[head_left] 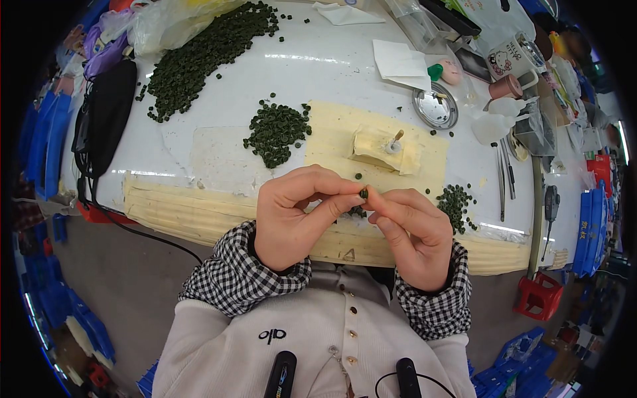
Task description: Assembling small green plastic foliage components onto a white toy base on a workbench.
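Note:
At the table's near edge, a small dark green piece [363, 193] sits between the fingertips of both my hands. My left hand [292, 209] pinches it between thumb and index finger. From the other side, my right hand [417, 229] presses its index fingertip against the piece, with the thumb bent below. Right behind my hands, a beige block [375, 149] wrapped in tape carries a short upright peg [396, 140] on a beige taped sheet [332, 123]. Similar pieces lie in a heap [277, 132] left of the block and a smaller pile [455, 204] at my right.
A large heap of green pieces [206, 56] spreads at the far left beside plastic bags [172, 26]. A black pouch [106, 123] lies left. To the right are a round metal dish [435, 106], tweezers [501, 186], white squeeze bottles [494, 126] and a mug [509, 58].

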Available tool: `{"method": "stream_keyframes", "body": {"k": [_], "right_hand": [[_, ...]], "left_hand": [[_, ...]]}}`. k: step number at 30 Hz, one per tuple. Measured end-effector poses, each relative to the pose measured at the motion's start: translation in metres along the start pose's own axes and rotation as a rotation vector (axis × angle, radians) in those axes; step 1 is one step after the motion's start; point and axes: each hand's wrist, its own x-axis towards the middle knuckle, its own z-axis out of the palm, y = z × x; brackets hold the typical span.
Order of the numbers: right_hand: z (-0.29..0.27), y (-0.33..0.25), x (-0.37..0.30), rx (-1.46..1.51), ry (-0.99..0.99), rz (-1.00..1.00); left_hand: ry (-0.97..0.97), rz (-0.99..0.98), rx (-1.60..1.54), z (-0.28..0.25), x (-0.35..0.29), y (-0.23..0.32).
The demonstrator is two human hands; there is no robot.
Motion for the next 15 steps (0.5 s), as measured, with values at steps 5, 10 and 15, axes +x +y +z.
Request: {"method": "stream_keyframes", "body": {"k": [5,10,15], "right_hand": [[-0.0010,0.0015,-0.0006,0.001,-0.010,-0.003],[-0.0015,0.0004,-0.0008,0.010,-0.017,0.003],[-0.0028,0.0015,-0.0011,0.011,-0.035,0.007]], "left_hand": [[-0.008,0.005,-0.003,-0.0002,-0.0002,-0.0010],[-0.013,0.001,-0.025,0.0000,0.0001,-0.0003],[-0.019,-0.009,-0.054,0.0005,-0.0001,-0.0010]]}}
